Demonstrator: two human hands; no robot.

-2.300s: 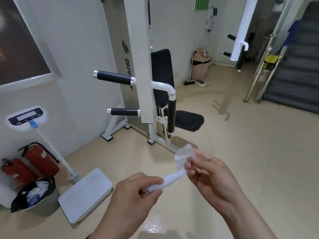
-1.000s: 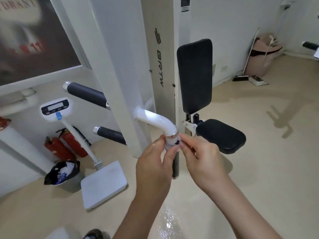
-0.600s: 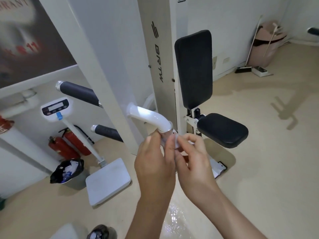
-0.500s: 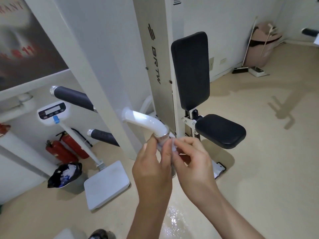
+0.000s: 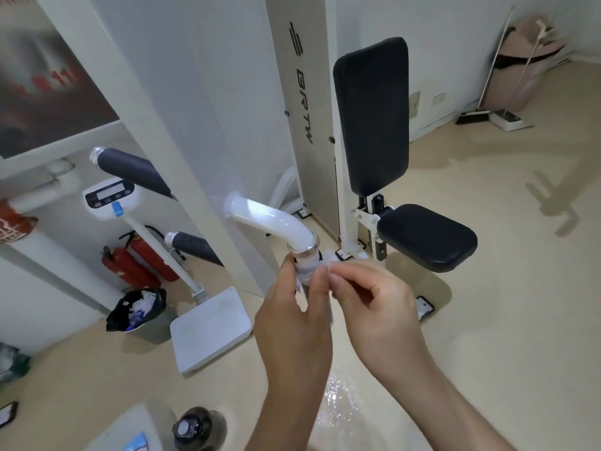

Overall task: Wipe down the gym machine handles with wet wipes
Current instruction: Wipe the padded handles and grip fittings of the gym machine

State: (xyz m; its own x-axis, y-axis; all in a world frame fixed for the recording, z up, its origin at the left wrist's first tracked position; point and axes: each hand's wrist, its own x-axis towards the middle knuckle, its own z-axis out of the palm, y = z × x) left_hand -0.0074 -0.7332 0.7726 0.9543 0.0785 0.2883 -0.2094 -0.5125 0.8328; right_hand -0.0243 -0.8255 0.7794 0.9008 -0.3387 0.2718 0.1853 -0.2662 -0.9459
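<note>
A white gym machine arm (image 5: 270, 222) bends down into a vertical handle with a chrome collar (image 5: 307, 250). A thin white wet wipe (image 5: 304, 271) is wrapped around the top of that handle, just under the collar. My left hand (image 5: 292, 323) grips the handle over the wipe. My right hand (image 5: 377, 307) pinches the wipe's free end at the handle's right side. The handle's lower part is hidden behind my hands. Two black foam handles (image 5: 133, 169) (image 5: 192, 244) stick out on the left.
The black backrest (image 5: 370, 115) and seat (image 5: 426, 236) stand right of the handle. A white scale (image 5: 208, 327), a bin with a black bag (image 5: 136, 309) and red fire extinguishers (image 5: 130, 265) sit at left. A dark bottle (image 5: 195, 429) is below. Brooms and a pink bin (image 5: 517, 83) stand far right.
I stepped from across the room up to the machine. Both hands brought the wipe onto the vertical handle and wrapped it round just below the collar; my right hand has drawn slightly right.
</note>
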